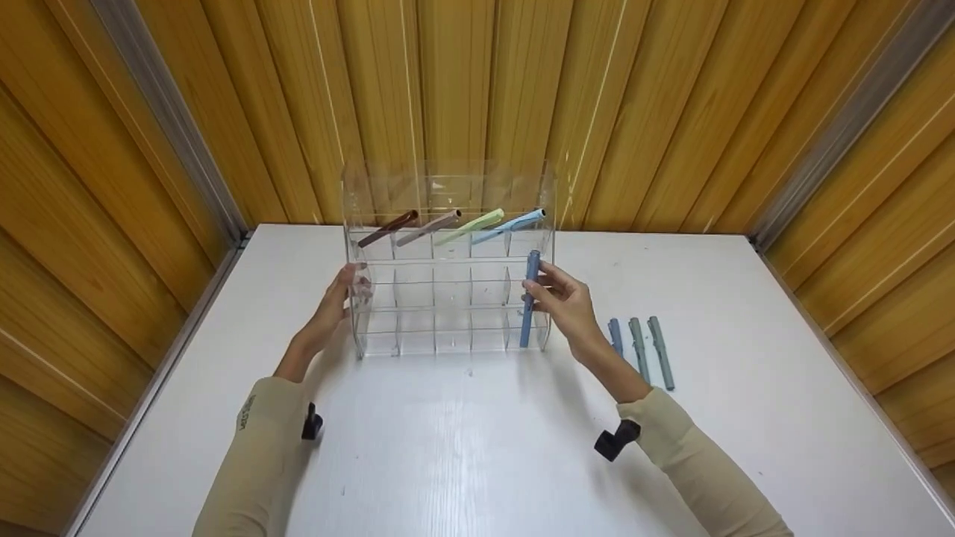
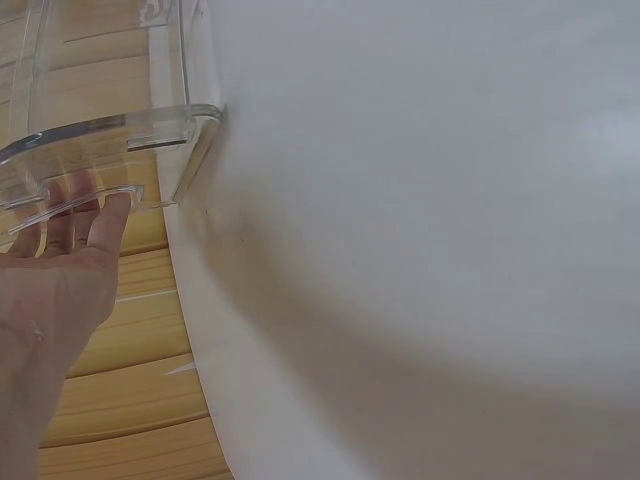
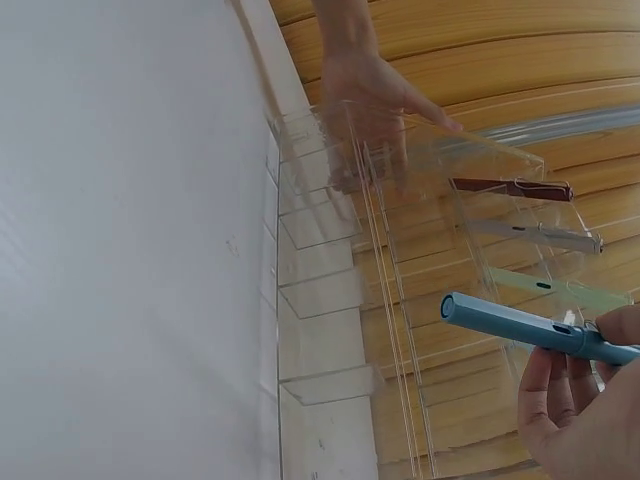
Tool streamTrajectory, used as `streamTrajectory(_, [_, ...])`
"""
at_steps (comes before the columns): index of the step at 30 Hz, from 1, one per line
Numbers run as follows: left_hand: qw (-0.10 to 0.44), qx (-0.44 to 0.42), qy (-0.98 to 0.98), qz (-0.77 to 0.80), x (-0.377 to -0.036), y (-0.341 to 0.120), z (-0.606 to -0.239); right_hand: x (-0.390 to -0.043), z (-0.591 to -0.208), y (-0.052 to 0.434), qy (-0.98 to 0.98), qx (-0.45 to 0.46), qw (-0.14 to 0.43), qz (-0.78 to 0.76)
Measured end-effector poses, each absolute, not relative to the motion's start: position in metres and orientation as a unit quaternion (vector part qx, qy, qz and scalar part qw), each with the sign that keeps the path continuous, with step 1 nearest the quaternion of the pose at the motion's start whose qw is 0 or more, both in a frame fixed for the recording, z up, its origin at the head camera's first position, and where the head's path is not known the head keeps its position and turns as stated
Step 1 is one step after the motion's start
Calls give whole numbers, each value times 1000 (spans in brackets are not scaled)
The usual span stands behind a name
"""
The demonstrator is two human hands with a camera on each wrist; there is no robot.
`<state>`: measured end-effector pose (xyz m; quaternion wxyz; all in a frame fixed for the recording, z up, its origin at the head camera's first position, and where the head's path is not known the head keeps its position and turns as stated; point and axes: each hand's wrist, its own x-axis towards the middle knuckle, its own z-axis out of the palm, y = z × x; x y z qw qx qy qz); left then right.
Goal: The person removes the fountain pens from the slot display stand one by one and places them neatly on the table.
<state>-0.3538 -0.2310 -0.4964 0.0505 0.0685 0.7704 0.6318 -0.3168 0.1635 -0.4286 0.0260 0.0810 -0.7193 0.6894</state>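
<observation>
A clear acrylic pen rack (image 1: 453, 307) with rows of compartments stands on the white table. My left hand (image 1: 328, 306) holds its left side, the fingers partly seen through the clear panel in the left wrist view. My right hand (image 1: 571, 306) pinches a capped blue pen (image 1: 530, 309) between thumb and fingers, before the rack's rightmost column. The pen is nearly upright in the head view. Leaning in the top row are a dark brown pen (image 1: 388, 229), a mauve pen (image 1: 429, 228), a light green pen (image 1: 470, 227) and a light blue pen (image 1: 509, 227).
To the right of the rack, partly behind my right forearm, lie another blue pen (image 1: 615, 335) and two grey-green pens, one nearer (image 1: 639, 350) and one farther right (image 1: 661, 354). Yellow wood-patterned walls (image 1: 455, 89) enclose the table (image 1: 440, 447) at the back and sides.
</observation>
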Motion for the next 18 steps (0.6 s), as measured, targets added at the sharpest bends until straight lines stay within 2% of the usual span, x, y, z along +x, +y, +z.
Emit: streamTrajectory(18, [49,68,769,634,-353,-230,-495,-313,-443,213,-757,28,42,651])
